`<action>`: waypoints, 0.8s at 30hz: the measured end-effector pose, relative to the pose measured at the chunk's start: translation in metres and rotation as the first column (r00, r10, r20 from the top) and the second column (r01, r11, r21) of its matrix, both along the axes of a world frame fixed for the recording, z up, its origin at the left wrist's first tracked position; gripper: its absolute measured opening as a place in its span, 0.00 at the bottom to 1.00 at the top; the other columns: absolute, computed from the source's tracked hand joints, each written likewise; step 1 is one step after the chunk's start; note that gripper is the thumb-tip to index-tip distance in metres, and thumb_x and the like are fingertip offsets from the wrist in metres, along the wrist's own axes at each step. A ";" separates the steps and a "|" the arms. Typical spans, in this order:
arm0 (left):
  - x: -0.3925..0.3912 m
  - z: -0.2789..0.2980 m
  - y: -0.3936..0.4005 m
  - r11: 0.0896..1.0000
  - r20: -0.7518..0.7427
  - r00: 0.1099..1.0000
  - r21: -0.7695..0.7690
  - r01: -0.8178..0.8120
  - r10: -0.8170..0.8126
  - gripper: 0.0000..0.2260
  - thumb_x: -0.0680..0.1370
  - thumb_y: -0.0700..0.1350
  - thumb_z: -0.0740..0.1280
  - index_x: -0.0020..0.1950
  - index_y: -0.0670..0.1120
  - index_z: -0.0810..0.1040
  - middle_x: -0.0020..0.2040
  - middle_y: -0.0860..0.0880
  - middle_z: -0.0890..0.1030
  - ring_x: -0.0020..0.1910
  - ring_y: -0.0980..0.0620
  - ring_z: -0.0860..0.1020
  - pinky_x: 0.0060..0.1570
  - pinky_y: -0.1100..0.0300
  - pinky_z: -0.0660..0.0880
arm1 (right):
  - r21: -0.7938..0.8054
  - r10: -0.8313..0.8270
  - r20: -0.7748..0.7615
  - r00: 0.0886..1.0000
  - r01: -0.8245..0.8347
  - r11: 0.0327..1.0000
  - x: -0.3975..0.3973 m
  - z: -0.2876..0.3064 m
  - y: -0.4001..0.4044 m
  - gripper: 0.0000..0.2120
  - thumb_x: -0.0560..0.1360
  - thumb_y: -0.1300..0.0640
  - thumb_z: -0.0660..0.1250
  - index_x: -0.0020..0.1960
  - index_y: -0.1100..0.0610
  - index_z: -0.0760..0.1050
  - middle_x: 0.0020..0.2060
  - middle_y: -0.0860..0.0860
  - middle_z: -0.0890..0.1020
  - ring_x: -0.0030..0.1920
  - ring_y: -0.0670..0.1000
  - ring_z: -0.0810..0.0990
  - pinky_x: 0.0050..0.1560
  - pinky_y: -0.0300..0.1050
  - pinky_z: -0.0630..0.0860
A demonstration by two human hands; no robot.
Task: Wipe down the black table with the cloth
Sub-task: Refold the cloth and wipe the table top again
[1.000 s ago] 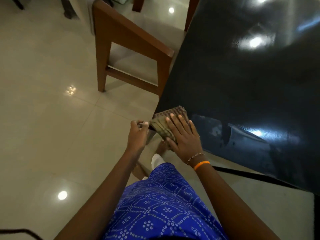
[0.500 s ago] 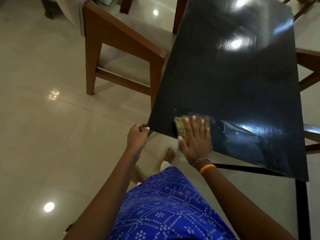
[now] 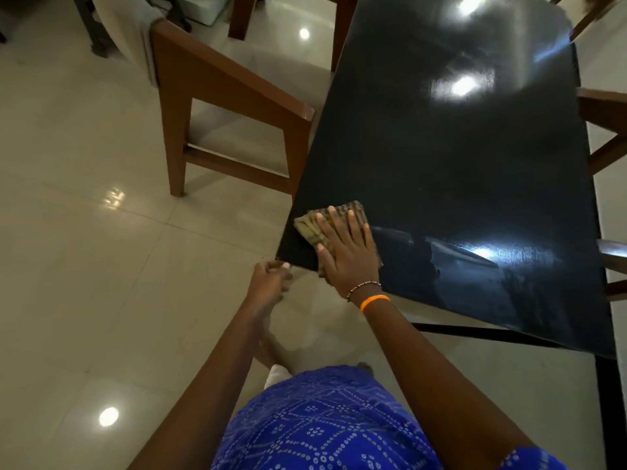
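Observation:
The glossy black table [image 3: 458, 157] fills the right half of the view and reflects ceiling lights. A folded olive-brown patterned cloth [image 3: 312, 227] lies on its near left corner. My right hand [image 3: 346, 252] presses flat on the cloth with fingers spread, an orange band and a bead bracelet on the wrist. My left hand [image 3: 269, 283] is curled at the table's near left corner, just below the edge; whether it grips the corner is unclear. A damp, streaky patch shows on the tabletop right of the cloth.
A brown wooden chair [image 3: 217, 106] stands close to the table's left edge on a shiny beige tiled floor [image 3: 84, 266]. More wooden chair parts [image 3: 604, 130] show along the table's right side. A pale cloth [image 3: 132, 32] hangs over the left chair. My blue patterned garment [image 3: 322, 425] fills the bottom.
My right hand slid the cloth right along the near edge, then back left and slightly farther in near the corner. The left hand stayed at the table's corner.

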State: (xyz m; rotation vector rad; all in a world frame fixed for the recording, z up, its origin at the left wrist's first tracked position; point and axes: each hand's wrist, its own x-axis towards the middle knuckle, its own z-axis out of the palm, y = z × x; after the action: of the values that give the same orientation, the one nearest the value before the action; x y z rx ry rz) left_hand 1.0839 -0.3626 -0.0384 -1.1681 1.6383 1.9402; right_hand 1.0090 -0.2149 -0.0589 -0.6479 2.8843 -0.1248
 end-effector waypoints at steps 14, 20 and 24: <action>-0.007 0.005 0.077 0.938 0.020 0.964 0.235 0.254 -0.266 0.10 0.79 0.47 0.61 0.58 0.46 0.74 0.51 0.50 0.79 0.51 0.51 0.77 0.45 0.60 0.74 | 0.014 -0.784 -0.008 0.621 0.784 0.621 -0.008 0.012 0.226 0.26 0.81 0.50 0.52 0.76 0.49 0.49 0.77 0.51 0.51 0.77 0.58 0.47 0.75 0.58 0.43; -0.004 -0.003 0.088 0.963 0.055 0.985 0.222 0.149 -0.165 0.08 0.80 0.44 0.59 0.55 0.47 0.75 0.49 0.49 0.79 0.48 0.51 0.76 0.44 0.59 0.73 | 0.005 -0.678 -0.032 0.735 0.678 0.735 0.005 -0.001 0.137 0.29 0.79 0.46 0.54 0.76 0.48 0.48 0.77 0.52 0.50 0.77 0.59 0.46 0.74 0.62 0.42; -0.004 -0.004 0.103 0.971 0.068 0.980 0.166 0.173 -0.186 0.12 0.79 0.38 0.56 0.56 0.48 0.76 0.47 0.52 0.79 0.47 0.53 0.75 0.45 0.61 0.72 | -0.073 -0.377 -0.009 0.926 0.376 0.924 0.025 -0.010 0.067 0.30 0.76 0.42 0.51 0.76 0.47 0.50 0.77 0.54 0.54 0.76 0.60 0.46 0.72 0.65 0.41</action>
State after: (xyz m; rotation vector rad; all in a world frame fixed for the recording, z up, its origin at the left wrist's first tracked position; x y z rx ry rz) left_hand 1.0802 -0.2594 -0.0422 -0.9892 1.4628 1.8457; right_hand 1.0339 -0.1476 -0.0692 -0.0942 3.0016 -0.2722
